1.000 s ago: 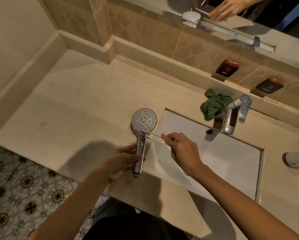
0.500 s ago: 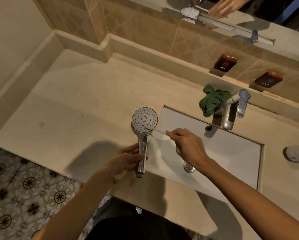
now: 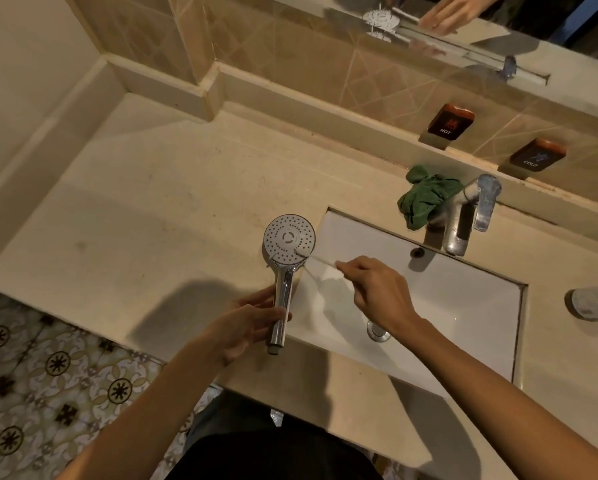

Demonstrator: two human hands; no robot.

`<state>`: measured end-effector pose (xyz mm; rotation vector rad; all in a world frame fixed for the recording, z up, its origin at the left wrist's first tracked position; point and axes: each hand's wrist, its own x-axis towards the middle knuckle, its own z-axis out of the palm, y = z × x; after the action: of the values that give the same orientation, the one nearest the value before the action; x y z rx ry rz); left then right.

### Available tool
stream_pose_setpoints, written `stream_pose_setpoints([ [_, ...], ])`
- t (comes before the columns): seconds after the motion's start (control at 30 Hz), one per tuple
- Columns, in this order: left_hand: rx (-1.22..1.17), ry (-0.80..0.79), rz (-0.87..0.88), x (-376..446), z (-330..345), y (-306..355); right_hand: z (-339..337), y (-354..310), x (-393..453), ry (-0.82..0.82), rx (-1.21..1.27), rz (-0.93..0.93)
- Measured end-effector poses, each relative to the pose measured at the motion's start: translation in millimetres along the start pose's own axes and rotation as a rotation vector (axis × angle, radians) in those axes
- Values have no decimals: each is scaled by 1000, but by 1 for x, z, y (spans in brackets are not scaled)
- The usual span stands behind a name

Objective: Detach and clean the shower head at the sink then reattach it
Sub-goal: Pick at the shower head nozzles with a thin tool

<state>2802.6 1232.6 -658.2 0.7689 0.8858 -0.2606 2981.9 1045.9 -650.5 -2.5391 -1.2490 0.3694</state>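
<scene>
Beige counter (image 3: pixel 152 209), sink (image 3: pixel 464 306) at 3 o'clock. Shower head (image 3: pixel 289 239) detached, handle gripped by left hand (image 3: pixel 245 327). Thin brush (image 3: pixel 320 259) pinched by right hand (image 3: pixel 377 289), scrubbing nozzles. Reattachment outstanding.

Crumpled green cloth (image 3: pixel 425 199) on the beige tabletop (image 3: pixel 159 209), just beside the chrome tap (image 3: pixel 464 216). HOT sign (image 3: pixel 450 121) and COLD sign (image 3: pixel 537 156) on the tiled wall behind. Patterned floor tiles (image 3: pixel 48 368) lower left. Mirror (image 3: pixel 498 26) above.
</scene>
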Motion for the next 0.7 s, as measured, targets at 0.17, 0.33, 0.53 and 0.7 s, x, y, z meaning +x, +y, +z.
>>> stream_pose_setpoints([
  [0.17,1,-9,3,1,-2,-5,3,-4,-3,-14,28,28],
  [0.33,4,-6,-13,3,-4,-4,1,7,2,73,49,144],
  [0.53,1,-10,-24,5,-5,-4,10,-2,-5,21,47,83],
  [0.7,17,6,-22,5,-4,-1,19,-20,-11,-6,92,47],
])
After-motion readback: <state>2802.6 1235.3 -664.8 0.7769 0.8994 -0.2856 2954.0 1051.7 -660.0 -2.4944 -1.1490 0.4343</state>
